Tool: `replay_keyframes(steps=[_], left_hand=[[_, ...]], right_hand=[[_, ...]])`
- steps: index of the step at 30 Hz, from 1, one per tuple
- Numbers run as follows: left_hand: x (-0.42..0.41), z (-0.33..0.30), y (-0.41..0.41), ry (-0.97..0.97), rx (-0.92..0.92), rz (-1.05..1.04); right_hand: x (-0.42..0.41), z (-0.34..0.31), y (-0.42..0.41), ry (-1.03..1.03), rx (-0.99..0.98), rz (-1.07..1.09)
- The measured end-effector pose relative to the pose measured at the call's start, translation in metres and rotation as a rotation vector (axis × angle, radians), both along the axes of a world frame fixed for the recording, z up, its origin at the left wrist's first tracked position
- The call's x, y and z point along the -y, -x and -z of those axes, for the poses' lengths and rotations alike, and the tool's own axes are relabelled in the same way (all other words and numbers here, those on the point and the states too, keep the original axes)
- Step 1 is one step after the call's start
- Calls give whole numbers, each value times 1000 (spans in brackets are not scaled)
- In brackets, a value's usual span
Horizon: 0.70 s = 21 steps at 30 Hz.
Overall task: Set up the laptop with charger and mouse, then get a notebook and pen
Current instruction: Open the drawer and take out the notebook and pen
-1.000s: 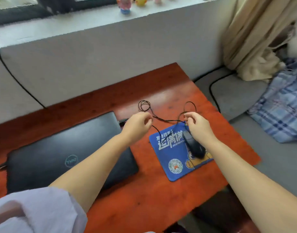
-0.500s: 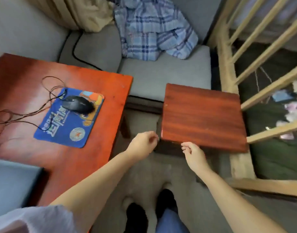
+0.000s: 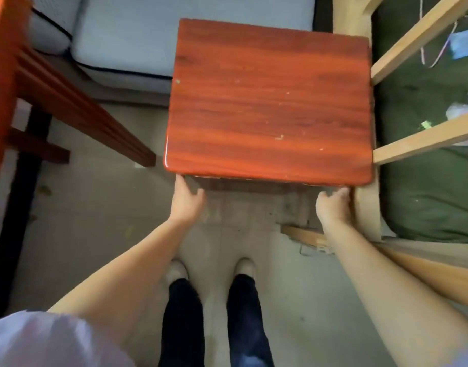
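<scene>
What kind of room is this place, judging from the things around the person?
Probably a bedroom or small living room at home: a grey cushioned seat, a small red wooden table that both hands reach under, and a pale wooden bed frame over green bedding.

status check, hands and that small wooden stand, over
Left hand and right hand both reaching under near edge of small wooden stand, grip unclear. Stand top bare. No notebook or pen in view.

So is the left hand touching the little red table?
Touching. In the head view, the left hand reaches the near edge of the small red table, fingers disappearing under its rim.
</scene>
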<state>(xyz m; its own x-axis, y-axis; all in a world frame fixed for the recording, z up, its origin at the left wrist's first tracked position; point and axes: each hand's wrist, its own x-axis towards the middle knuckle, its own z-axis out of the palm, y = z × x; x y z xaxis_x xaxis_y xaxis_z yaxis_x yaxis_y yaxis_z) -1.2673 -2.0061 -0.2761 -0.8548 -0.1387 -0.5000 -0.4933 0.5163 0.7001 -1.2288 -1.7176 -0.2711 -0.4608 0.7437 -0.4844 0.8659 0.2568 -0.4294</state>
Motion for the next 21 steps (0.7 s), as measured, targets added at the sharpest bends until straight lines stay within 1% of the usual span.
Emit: replay_keyframes(steps=[2, 7, 9, 13, 17, 18, 19, 21], left_hand=[[0, 11, 2, -49, -15, -47], [4, 25, 16, -42, -28, -115], [6, 30, 18, -23, -25, -119], [15, 34, 13, 54, -9, -89], [26, 29, -13, 43, 35, -61], [27, 27, -20, 19, 55, -87], [26, 25, -25, -42, 81, -141], [19, 18, -31, -301, 164, -336]], right_hand=[[-8, 15, -1, 48, -16, 5], [-23, 39, -1, 134, -171, 85], [-25, 42, 0, 148, -201, 110], [-27, 40, -10, 186, -244, 90], [-13, 33, -37, 223, -256, 169], [-7, 30, -43, 270, -282, 227], [-1, 25, -47, 364, -327, 326], [9, 15, -48, 638, -459, 582]])
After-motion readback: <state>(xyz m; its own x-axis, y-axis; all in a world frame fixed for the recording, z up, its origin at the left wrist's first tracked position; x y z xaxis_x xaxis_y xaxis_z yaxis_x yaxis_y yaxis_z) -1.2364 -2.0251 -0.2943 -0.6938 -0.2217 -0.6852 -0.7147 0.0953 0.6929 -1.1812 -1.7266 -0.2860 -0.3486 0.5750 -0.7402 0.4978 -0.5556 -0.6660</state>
